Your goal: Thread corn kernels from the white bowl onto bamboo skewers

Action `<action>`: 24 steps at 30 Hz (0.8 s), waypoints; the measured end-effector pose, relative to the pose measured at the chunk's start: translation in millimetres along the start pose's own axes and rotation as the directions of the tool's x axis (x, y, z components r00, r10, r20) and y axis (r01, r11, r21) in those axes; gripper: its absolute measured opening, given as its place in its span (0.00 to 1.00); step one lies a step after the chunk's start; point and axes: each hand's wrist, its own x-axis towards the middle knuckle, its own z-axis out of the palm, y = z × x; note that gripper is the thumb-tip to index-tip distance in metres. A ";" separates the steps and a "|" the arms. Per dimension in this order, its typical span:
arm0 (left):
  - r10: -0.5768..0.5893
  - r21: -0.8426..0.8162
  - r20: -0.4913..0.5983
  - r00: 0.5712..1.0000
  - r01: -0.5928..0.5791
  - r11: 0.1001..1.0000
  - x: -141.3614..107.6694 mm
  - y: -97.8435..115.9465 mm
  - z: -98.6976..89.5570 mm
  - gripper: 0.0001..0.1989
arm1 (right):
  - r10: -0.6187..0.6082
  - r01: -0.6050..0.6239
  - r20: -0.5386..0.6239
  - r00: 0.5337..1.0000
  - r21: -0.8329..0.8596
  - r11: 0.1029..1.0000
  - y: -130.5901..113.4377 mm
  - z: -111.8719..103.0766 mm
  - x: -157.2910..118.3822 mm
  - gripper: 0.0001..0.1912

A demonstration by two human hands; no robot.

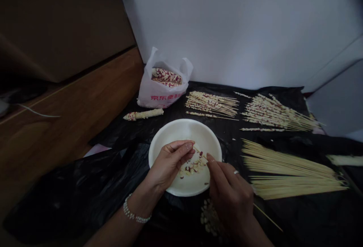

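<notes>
Head view: over the white bowl (185, 125), the left hand (170, 162) has thumb and forefinger pressed together around the upper end of a thin skewer (197, 149); whether a kernel sits between them is hidden. The right hand (231, 184) pinches the same skewer lower down, above the bowl's right side, and its tail seems to run out past that hand, to the near right of the bowl. A dark red kernel (201, 153) shows on the skewer between the hands.

The likeliest trouble is a kernel splitting or dropping, if it is pushed off-centre or squeezed too hard; loose kernels (193, 169) lie in the bowl beneath. The skewer's tip, if it comes through suddenly, could prick the left fingertips. A push from the left against a slack right grip could let the thin wood slide or bow.

A wrist leaning on the bowl's near rim might tip it, spilling kernels onto the black plastic sheet (93, 198). The skewer's tail, swung wide, could brush the bare skewers (292, 186) right of the bowl. Beyond the bowl, to its left, the plastic bag (147, 94) with corn cobs (167, 76) looks soft-sided and could slump if knocked.
</notes>
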 end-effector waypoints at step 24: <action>-0.079 0.120 0.107 0.991 0.066 0.991 -4.2 -2.4 3.3 0.04 | 0.006 -0.006 -0.019 1.000 0.023 1.000 -3.1 -2.5 3.3 0.18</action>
